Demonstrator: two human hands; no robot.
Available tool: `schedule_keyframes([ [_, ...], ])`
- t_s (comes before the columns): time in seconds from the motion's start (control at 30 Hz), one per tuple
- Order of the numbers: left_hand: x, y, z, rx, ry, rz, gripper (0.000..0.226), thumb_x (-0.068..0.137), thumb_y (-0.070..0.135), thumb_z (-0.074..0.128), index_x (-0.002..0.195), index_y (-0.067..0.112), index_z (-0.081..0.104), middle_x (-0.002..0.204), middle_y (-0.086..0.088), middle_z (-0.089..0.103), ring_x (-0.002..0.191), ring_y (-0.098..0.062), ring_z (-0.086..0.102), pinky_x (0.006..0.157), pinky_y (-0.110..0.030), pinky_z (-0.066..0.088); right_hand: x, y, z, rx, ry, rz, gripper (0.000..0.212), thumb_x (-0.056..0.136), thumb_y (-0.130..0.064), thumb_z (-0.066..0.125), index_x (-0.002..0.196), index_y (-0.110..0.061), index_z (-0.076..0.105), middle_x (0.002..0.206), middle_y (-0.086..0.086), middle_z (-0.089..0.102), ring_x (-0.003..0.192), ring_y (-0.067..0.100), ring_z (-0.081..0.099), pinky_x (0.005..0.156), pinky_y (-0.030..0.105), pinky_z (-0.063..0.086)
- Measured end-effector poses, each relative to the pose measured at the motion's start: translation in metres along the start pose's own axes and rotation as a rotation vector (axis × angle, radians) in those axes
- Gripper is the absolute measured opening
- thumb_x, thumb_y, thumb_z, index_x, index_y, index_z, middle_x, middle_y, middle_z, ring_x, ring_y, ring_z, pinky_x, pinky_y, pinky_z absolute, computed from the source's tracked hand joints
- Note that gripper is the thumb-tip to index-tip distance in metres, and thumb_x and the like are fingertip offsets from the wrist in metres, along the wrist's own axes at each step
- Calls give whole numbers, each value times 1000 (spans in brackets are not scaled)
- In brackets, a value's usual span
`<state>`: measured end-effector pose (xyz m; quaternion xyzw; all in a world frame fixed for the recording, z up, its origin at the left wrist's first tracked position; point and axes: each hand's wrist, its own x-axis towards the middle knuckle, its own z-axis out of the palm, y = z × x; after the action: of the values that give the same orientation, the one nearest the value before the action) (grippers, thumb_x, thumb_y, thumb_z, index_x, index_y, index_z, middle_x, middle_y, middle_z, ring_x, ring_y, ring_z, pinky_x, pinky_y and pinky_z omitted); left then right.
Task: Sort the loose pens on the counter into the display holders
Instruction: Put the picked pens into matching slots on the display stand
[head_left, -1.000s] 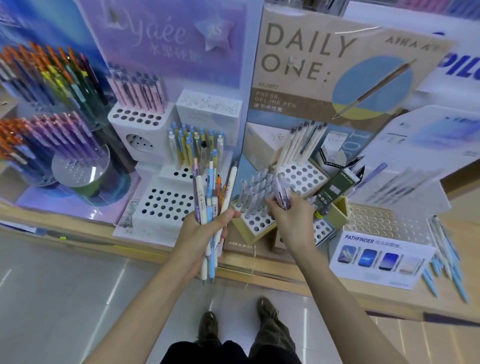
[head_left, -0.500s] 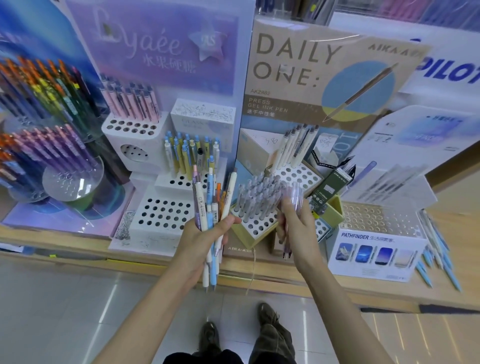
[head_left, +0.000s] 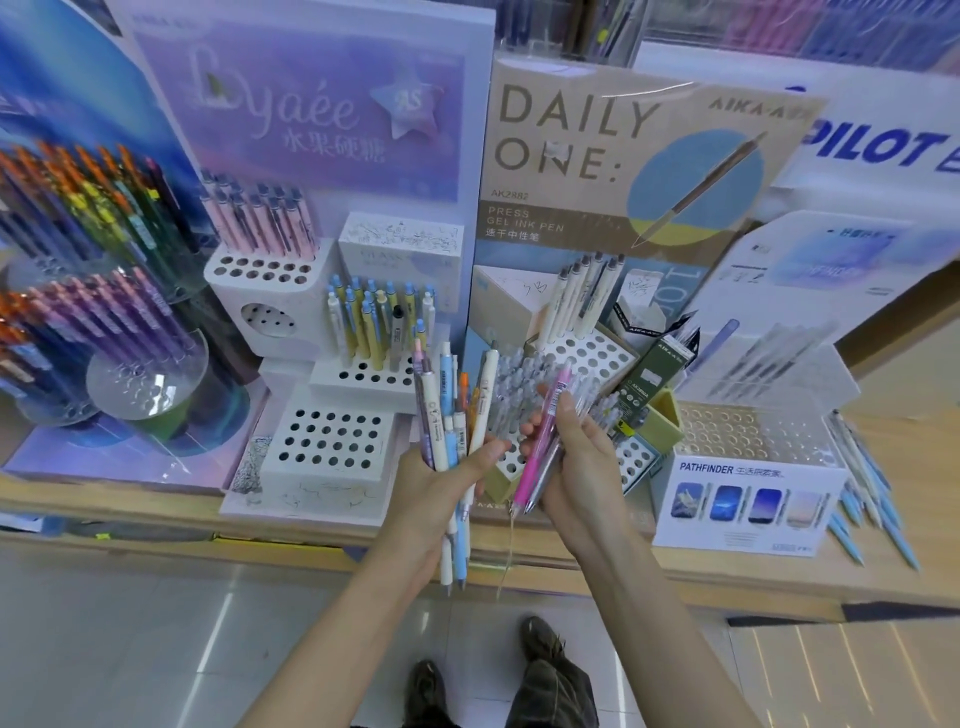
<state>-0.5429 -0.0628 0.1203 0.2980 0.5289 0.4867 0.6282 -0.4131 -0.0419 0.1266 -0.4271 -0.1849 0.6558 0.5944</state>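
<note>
Standing fanned in the left hand, a bundle of mixed pens was held by fingers and thumb curled round the lower barrels. The right hand was closed on a pink pen and a few clear ones beside it, tips down, in front of the Daily One holder. More loose blue pens were seen lying on the wooden counter, right of the Pathfinder tray.

Pens were judged light, stiff and smooth-barrelled. A bundle was thought likely to splay or slide if the hold was slackened. A single pen was judged best pinched mid-barrel and lowered tip-first into a hole; clips could snag on neighbours.

Counter was noted as crowded. The holes of a white perforated block were seen unfilled, with tiered stands behind it and a round clear stand of coloured pens to the left. Little clearance was seen between holders. Tiled floor lay below the counter edge, where a dropped pen would probably roll.
</note>
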Motion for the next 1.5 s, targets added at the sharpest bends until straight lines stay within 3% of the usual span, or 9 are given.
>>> schedule_keyframes([
  [0.17,2,4,8,-21,12,19,33,54,31,80,83,20,69,62,10,68,60,-3,64,58,-17,49,-2,-8,1,27,15,25,22,84,-29,61,93,-9,64,70,3,66,66,12,65,58,24,54],
  [0.3,5,13,24,-18,-21,57,35,56,26,81,88,23,68,77,6,75,78,-8,71,64,-18,53,-3,-24,1,94,-24,24,36,79,-30,62,106,-7,63,87,10,70,77,17,70,66,30,58],
  [0.57,16,40,87,109,-146,190,25,70,13,80,87,27,68,77,11,75,71,-4,71,56,-13,52,6,-87,-3,29,-6,-126,28,89,-27,57,110,-10,63,96,11,73,86,25,71,72,39,59],
  [0.7,23,56,131,130,-199,256,21,75,9,78,84,26,68,73,10,74,66,-3,70,53,-12,51,15,-130,-13,-74,60,-215,45,82,-35,62,117,-6,60,102,17,70,95,31,69,84,49,56],
  [0.8,31,69,167,151,-184,287,19,74,9,79,83,21,67,67,9,72,60,-2,68,50,-12,49,22,-166,-23,-179,49,-301,34,93,-27,56,113,1,55,82,23,66,75,25,67,63,34,58],
  [0.93,47,88,213,128,-133,288,21,72,16,82,87,15,67,69,3,71,59,-4,67,50,-15,49,34,-224,-37,-342,28,-423,20,95,-18,57,76,-11,55,53,-1,43,42,7,38,38,18,34],
  [1.03,54,102,240,85,-149,263,37,63,24,83,95,11,68,74,-3,70,68,-16,65,65,-29,53,40,-264,-47,-344,-33,-470,20,96,-18,54,78,-11,56,54,-1,42,44,9,32,38,19,28],
  [1.23,60,122,281,32,-270,290,21,66,14,79,84,9,69,71,-12,63,68,-24,55,63,-31,49,61,-332,-69,-229,-297,-464,26,89,-31,56,105,-10,58,53,-5,44,38,6,30,37,17,31],
  [1.5,65,143,317,24,-321,404,44,53,25,79,86,0,65,79,-23,54,68,-25,51,58,-32,47,73,-395,-73,-392,-484,-570,14,81,-27,65,83,-14,59,51,-4,38,36,6,25,35,17,23],
])
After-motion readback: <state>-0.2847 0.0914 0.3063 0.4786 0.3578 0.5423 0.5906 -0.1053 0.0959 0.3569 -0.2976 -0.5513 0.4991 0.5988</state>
